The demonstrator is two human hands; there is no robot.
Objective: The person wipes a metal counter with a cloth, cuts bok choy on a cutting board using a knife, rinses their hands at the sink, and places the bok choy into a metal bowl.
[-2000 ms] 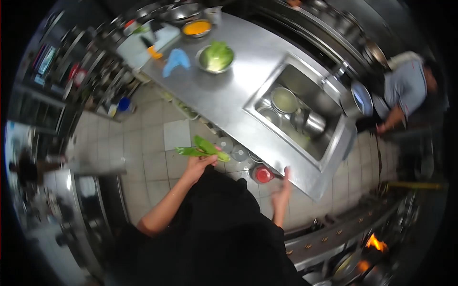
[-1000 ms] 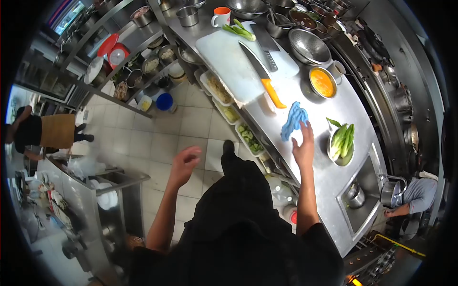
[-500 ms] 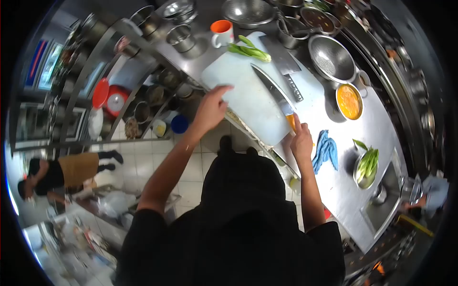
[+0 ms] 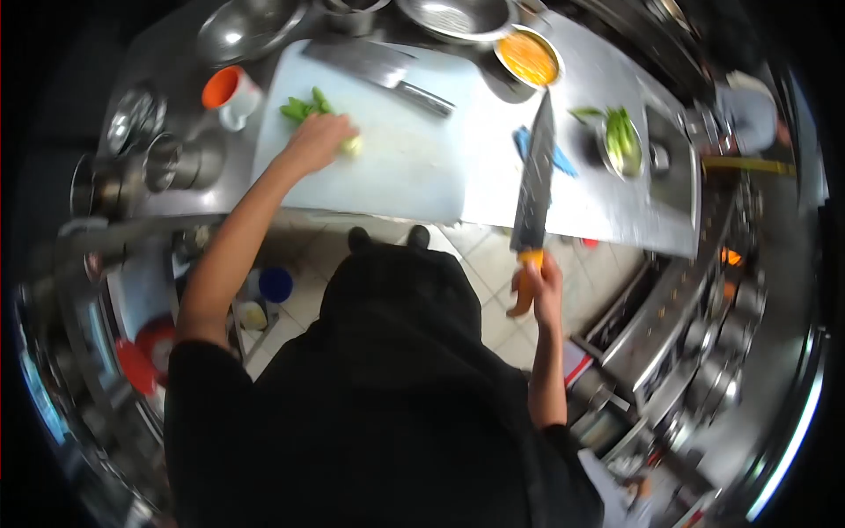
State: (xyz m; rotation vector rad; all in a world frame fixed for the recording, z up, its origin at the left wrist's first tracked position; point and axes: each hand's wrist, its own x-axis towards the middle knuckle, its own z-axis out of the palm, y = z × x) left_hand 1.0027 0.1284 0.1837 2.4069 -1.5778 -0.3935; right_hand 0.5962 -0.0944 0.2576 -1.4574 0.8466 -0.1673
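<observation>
My left hand [image 4: 321, 143] is closed over a head of bok choy on the left part of the white cutting board [image 4: 396, 189]. Green leaves [image 4: 301, 107] stick out beyond the fingers, and the pale stem end [image 4: 352, 146] shows at the other side; the middle is hidden under the hand. In my right hand [image 4: 539, 286] is a large kitchen knife [image 4: 535, 189], gripped by its orange handle. Its blade points away from me, raised off the board near the counter's front edge. A cleaver [image 4: 374, 70] with a dark handle lies across the far side of the board.
Left of the board stand an orange-lined mug [image 4: 231, 92] and metal pots [image 4: 180, 163]. Beyond it are steel bowls [image 4: 251, 26] and a container of orange liquid [image 4: 528, 57]. Rightward are a blue cloth [image 4: 563, 163], a bowl of greens [image 4: 622, 145] and a sink [image 4: 673, 167].
My left hand has moved onto the bok choy and closed on it. My right hand has lifted the knife off the board and out to the right. The view has turned.
</observation>
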